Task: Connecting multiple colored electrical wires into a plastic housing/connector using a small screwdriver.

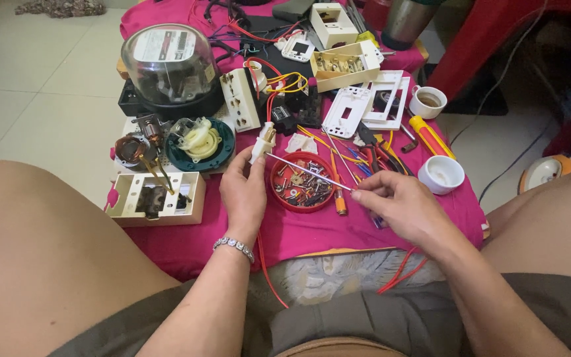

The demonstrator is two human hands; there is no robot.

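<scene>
My left hand (pixel 242 193) holds a small white lamp holder (pixel 262 139) with a brass part on top and a red wire running up from it. My right hand (pixel 401 205) grips a thin screwdriver (pixel 305 171) whose metal shaft points left, its tip touching the lamp holder. Under the shaft sits a round red tray (pixel 283 199) full of screws and small metal parts. Everything rests on a low table under a magenta cloth (pixel 312 228).
A glass-domed electric meter (pixel 170 63), a white socket strip (pixel 239 99), switch plates (pixel 365 106), a cream box (pixel 156 196), a green-based fitting (pixel 201 142), two white cups (pixel 441 174), pliers and a yellow-handled tool (pixel 431 135) crowd the table. My bare knees flank it.
</scene>
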